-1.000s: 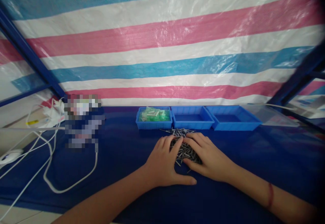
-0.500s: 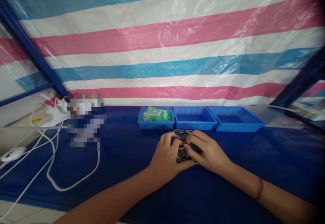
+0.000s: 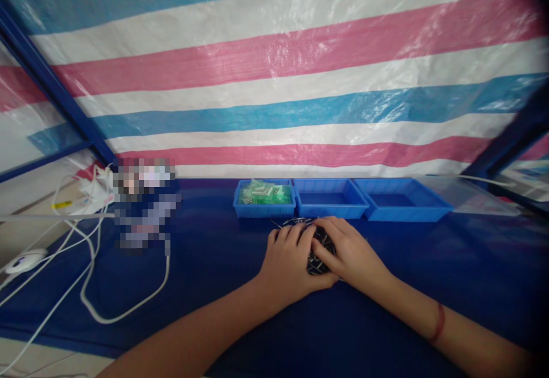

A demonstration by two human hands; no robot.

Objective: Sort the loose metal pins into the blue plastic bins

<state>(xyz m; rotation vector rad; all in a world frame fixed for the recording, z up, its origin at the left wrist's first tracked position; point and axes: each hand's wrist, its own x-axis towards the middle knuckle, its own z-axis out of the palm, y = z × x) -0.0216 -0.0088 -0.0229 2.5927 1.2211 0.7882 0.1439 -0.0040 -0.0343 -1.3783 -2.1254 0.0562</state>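
Note:
A pile of small dark and silvery pieces [image 3: 321, 250] lies on the blue table, partly covered by both hands. My left hand [image 3: 289, 258] rests over its left side, fingers curved on top and thumb along the near edge. From the right, my right hand [image 3: 343, 249] cups the pile, its fingertips close to the left hand's fingers. Some thin pieces stick out beyond the fingers at the back. Whether either hand grips any piece is hidden.
Behind the hands stand three blue bins: the left one [image 3: 238, 207] holds green-and-clear packets, then a middle bin [image 3: 332, 213] and a right bin [image 3: 407, 215]. White cables [image 3: 92, 303] and a blurred-out item lie at the left. A striped sheet [image 3: 274, 109] hangs behind.
Both hands have closed in over the pile, covering more of it. The left hand's fingers now lie farther across its top, and the left thumb has shifted slightly right.

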